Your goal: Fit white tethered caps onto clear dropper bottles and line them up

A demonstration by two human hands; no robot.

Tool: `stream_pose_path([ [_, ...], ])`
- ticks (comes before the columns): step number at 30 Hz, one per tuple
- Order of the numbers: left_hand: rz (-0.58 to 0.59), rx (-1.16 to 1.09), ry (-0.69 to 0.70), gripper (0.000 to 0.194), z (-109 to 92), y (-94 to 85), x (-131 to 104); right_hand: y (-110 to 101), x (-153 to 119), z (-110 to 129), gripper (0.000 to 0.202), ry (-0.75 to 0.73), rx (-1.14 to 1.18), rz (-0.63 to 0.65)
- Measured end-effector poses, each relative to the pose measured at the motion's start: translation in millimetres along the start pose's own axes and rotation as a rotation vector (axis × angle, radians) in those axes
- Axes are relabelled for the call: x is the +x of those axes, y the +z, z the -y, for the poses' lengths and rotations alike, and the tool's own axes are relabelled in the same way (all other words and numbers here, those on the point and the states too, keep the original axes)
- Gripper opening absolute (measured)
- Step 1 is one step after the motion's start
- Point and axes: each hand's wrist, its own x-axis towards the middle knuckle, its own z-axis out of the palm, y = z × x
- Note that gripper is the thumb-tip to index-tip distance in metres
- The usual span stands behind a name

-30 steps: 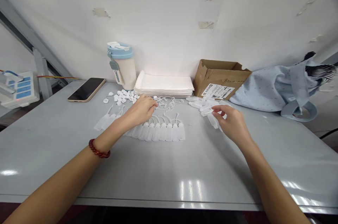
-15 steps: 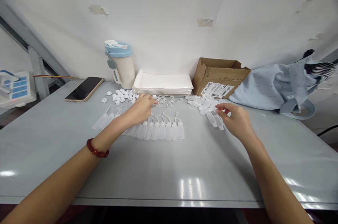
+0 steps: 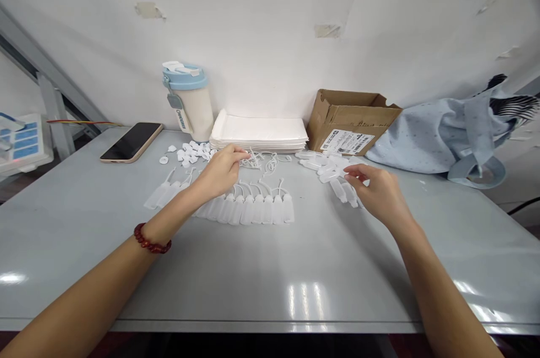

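My left hand [image 3: 223, 170] is closed in a pinch at the left side of a small pile of white cords [image 3: 272, 162]; what its fingertips hold is too small to name. Below it lies a row of translucent bottle-shaped pieces [image 3: 257, 209], several with a white cord at the top. My right hand [image 3: 375, 189] is at a loose pile of similar translucent pieces [image 3: 327, 166], thumb and forefinger close together at its right edge. Whether a piece is between them is unclear. White caps [image 3: 192, 151] lie scattered behind my left hand.
Along the wall stand a cream cup with a blue lid [image 3: 194, 105], a stack of white envelopes [image 3: 261, 130], a cardboard box [image 3: 352, 122] and a light blue bag [image 3: 430, 133]. A phone [image 3: 131, 143] lies at the left.
My left hand has lifted slightly and its fingers have drawn together at the cords. My right hand has stayed almost in place. The view has shifted a little.
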Motion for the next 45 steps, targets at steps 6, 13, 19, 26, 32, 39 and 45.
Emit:
stream_pose_path([
  [6,-0.061,-0.033,-0.016,0.039,-1,-1.4,1,-1,-1,4,0.021,0.016,-0.01,0.035],
  [13,-0.099,-0.041,-0.021,0.034,-1,0.1,0,0,-1,3,0.021,0.004,-0.015,0.025],
  [19,-0.244,-0.012,-0.047,0.024,1,2.7,0,-1,-1,4,0.022,0.0,-0.01,0.025],
  [26,-0.221,0.085,-0.013,0.019,8,-4.6,3,-2,-2,3,0.021,0.005,-0.005,0.029],
  [32,0.091,0.214,0.07,0.028,13,-6.5,2,-3,-1,5,0.021,0.02,0.0,0.042],
  [39,0.149,0.215,0.096,0.026,19,1.6,2,-2,-1,4,0.021,0.018,-0.014,0.054],
  [45,0.099,0.172,0.098,0.025,11,-5.7,1,-6,-2,5,0.017,0.037,-0.055,0.099],
])
